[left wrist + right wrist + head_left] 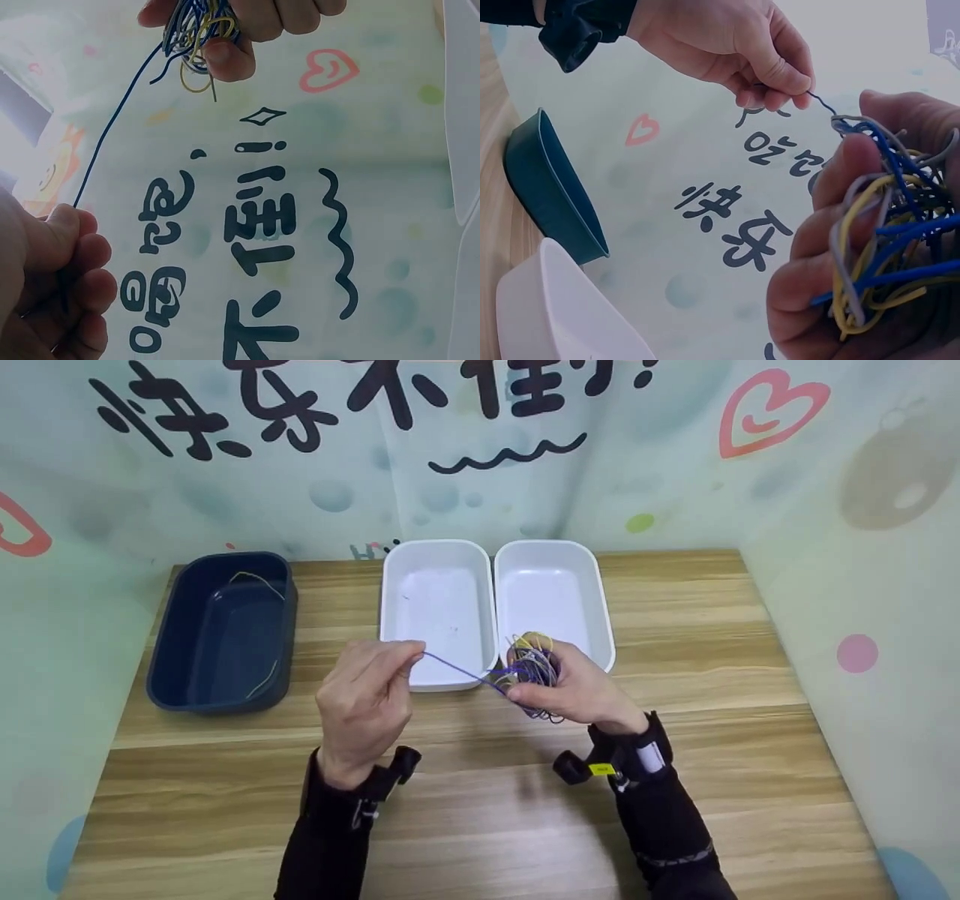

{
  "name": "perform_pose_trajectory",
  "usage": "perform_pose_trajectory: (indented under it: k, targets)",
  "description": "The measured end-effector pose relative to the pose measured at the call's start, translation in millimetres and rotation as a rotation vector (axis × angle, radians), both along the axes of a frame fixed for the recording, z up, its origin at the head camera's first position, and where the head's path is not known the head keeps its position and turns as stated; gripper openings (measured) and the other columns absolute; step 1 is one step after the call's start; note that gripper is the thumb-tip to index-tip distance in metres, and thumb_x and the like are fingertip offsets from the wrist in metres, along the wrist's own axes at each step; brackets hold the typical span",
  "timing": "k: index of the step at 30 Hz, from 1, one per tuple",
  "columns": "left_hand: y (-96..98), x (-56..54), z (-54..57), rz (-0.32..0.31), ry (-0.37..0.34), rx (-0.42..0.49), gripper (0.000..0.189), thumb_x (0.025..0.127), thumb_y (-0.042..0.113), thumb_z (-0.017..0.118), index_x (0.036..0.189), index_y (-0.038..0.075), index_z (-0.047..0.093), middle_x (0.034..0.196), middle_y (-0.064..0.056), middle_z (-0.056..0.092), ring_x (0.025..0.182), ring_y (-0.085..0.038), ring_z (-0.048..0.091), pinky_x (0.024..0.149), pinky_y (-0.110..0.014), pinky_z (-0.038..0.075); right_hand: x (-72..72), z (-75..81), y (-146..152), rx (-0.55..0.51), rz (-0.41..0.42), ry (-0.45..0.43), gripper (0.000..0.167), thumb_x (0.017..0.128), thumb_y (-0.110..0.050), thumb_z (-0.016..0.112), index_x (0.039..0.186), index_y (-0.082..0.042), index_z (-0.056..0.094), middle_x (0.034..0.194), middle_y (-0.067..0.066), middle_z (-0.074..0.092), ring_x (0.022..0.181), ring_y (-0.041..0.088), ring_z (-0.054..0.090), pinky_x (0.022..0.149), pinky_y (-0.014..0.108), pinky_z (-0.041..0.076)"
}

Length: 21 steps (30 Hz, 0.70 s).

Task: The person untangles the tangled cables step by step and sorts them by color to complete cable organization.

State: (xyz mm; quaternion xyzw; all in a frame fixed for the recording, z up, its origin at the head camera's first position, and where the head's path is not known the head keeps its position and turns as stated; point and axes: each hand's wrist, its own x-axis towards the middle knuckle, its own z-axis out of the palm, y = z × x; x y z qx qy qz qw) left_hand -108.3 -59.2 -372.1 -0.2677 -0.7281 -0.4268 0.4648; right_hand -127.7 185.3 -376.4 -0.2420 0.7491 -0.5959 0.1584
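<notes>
A tangled bundle of thin wires (536, 669) in blue, yellow, grey and black sits in my right hand (589, 682), whose fingers curl round it. From that bundle a single blue wire (459, 666) runs across to my left hand (367, 705), which pinches it between thumb and fingertips. The left wrist view shows this blue wire (105, 135) stretched nearly straight between both hands. In the right wrist view, loose yellow and blue strands of the bundle (889, 262) stick out past the fingers. Both hands are raised above the table, in front of the white bins.
Two white bins (439, 686) (606, 622) stand side by side at the back of the wooden table (720, 660). A dark blue bin (289, 660) at the left has yellow wires (259, 581) inside. A printed curtain (487, 502) encloses the back and sides.
</notes>
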Motion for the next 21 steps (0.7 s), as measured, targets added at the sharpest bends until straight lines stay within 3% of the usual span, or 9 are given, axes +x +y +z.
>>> perform_pose_trajectory:
  k: [6,12,16,21]
  targets:
    - [-2.1,-0.6,1.9,0.023,0.002,0.061,0.008,0.080,-0.007,0.070,0.082,0.000,0.074,0.074,-0.011,0.071,0.064,-0.024,0.061,0.065,-0.028,0.049,1.7,4.6,3,0.051,-0.035,0.030,0.030,0.083,-0.008,0.072,0.103,0.005,0.054,0.089,0.007,0.059,0.075,0.011,0.059,0.065,0.025,0.053]
    - [-5.8,0.0,3.5,0.052,-0.012,0.110,0.010,0.078,-0.010,0.070,0.081,-0.001,0.074,0.070,-0.013,0.069,0.064,-0.025,0.060,0.066,-0.025,0.048,3.2,8.0,10,0.058,-0.103,-0.016,0.030,0.083,-0.007,0.072,0.103,0.002,0.053,0.083,0.006,0.060,0.067,0.013,0.060,0.056,0.028,0.054]
    - [-7.3,0.0,3.9,0.061,-0.010,0.113,0.011,0.077,-0.011,0.070,0.081,-0.001,0.074,0.070,-0.013,0.068,0.063,-0.025,0.059,0.065,-0.027,0.048,3.2,8.7,11,-0.019,-0.193,-0.027,0.028,0.082,-0.005,0.069,0.105,0.001,0.054,0.086,0.005,0.060,0.072,0.013,0.060,0.062,0.027,0.054]
    - [-5.9,1.0,5.0,0.042,0.019,0.121,0.010,0.077,-0.011,0.069,0.080,-0.002,0.073,0.069,-0.013,0.067,0.062,-0.025,0.058,0.064,-0.028,0.048,0.5,6.6,9,-0.265,-0.377,0.025,0.020,0.084,-0.001,0.062,0.102,-0.005,0.055,0.078,0.001,0.058,0.070,0.011,0.056,0.064,0.024,0.051]
